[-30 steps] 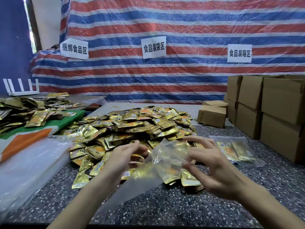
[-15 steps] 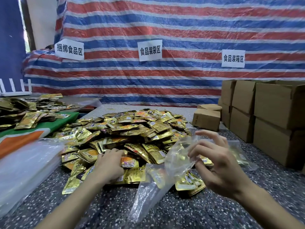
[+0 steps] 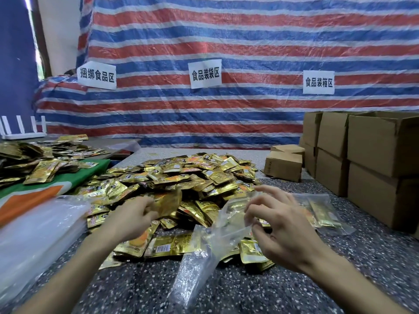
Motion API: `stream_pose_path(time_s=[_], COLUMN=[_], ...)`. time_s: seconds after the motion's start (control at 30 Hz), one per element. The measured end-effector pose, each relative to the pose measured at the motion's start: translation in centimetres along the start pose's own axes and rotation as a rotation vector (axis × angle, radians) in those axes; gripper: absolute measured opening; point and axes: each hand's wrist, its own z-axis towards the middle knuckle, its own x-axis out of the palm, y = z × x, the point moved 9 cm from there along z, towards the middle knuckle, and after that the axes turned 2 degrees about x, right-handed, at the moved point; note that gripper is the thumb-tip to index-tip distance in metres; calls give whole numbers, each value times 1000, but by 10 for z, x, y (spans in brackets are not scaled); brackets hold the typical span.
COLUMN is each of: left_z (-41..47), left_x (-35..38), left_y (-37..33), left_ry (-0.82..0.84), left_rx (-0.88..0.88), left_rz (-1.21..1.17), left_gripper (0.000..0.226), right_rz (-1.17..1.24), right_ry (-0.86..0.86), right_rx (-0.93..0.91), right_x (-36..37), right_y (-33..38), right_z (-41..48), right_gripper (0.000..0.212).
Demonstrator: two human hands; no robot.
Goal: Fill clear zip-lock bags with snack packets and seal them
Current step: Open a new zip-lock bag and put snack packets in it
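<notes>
Left hand [image 3: 133,219] grips packet [image 3: 169,202]; right hand [image 3: 280,227] pinches clear bag [image 3: 204,252] open, seemingly empty; one filled bag [image 3: 322,211] near tabletop's [image 3: 249,293] right edge (big heap [image 3: 192,175] remains).

The light is even and fairly bright, like soft daylight. A strip of window [image 3: 30,10] at the far left is blown out to white. Shadows are faint and soft-edged, darkest under the near edge of the pile of gold packets [image 3: 192,173], whose foil glints. The striped tarp [image 3: 249,41] carries a pale sheen.

The left hand [image 3: 131,218] and the packet [image 3: 167,202] it grips are smeared by motion blur. The clear bag [image 3: 210,241] pinched by the right hand [image 3: 283,232] catches whitish glare. The stack of clear bags [image 3: 34,234] at the near left is hazy and soft. Wide-angle distortion bows the cardboard boxes [image 3: 374,143] at the right edge.
</notes>
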Motion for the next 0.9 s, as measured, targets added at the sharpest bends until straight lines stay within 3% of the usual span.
stream_pose_path(time_s=[0.1,0.17,0.3,0.47,0.57,0.7,0.83,0.9], left_z=[-24,-41,-62,-68,-65,-61,-55,-52], left_x=[-41,-56,-62,-52,-43,-40,-18,-16], left_y=[-31,-65,-123,-152,-144,-124,-122,-118], left_ry=[-123,-75,-25,-179,-214,-260,20,75], left_rx=[59,143,267,257,173,104,20,14], left_rz=[-578,-989,-1406,-1402,-1392,-1380,-1366,-1318], left_gripper=[6,14,29,30,20,22,49,49], right_rz=[0,-4,-8,-21,-40,37,47,27], right_ry=[-19,-30,-7,-106,-235,-268,-278,-250], right_rx=[-8,-18,-68,-122,-154,-137,-138,-143], right_x=[2,4,9,3,-9,-16,-20,-17], right_y=[7,14,30,48,53,47,48,50], right_z=[4,7,12,16,13,8,10,11], right_gripper=[25,26,27,15,18,9,8,8])
